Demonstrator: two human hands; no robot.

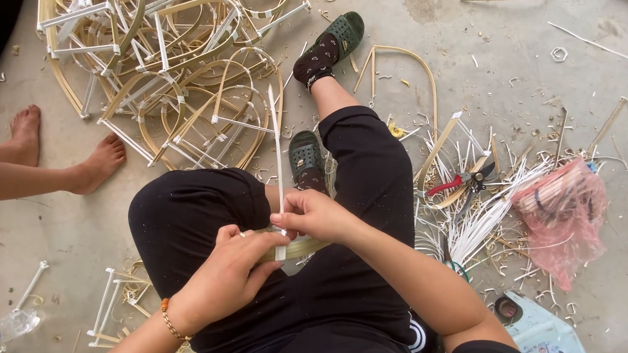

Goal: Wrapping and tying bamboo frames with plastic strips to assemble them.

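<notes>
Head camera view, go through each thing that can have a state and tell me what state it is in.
left hand: closed on the bamboo strip
right hand: pinching the white strap
bamboo strip: flat, held across the lap
white strap: upright, wrapped at the strip
red-handled cutters: lying on the floor, unheld
pink plastic bag: lying, strips inside

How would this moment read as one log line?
left hand: grips bamboo strip | right hand: pinches white strip upright | beside: red-handled cutters
</notes>
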